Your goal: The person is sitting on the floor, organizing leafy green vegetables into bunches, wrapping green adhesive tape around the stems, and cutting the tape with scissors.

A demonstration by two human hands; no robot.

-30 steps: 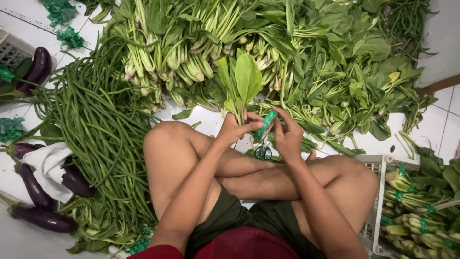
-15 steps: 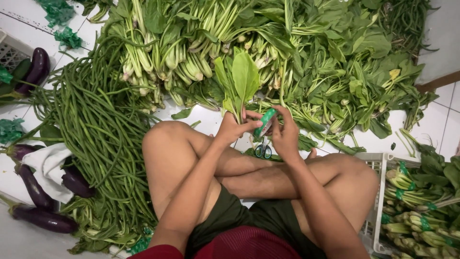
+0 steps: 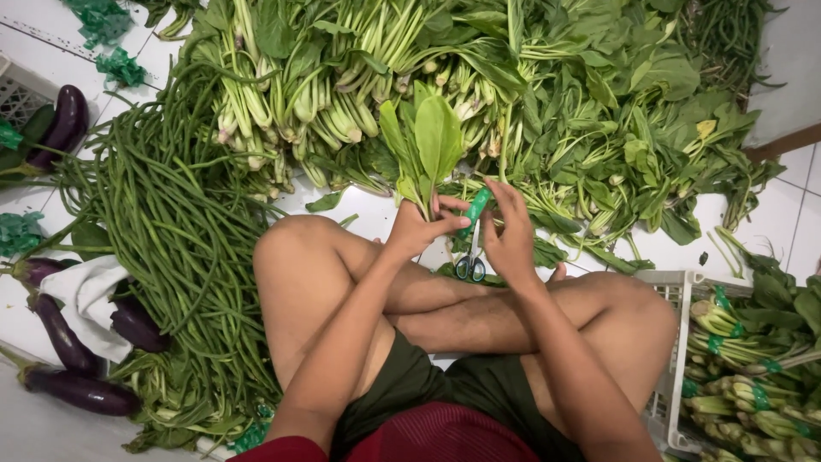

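Left hand point(image 3: 416, 229) grips a small bunch of broad green leafy stalks point(image 3: 425, 150) upright, leaves pointing away; right hand point(image 3: 510, 233), just beside, pinches green tape point(image 3: 475, 211) across the stems.

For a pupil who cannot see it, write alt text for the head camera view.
A seated person's left hand holds a small bunch of leafy greens upright while the right hand holds a green tie against its stems. Long beans, more greens and aubergines cover the floor.
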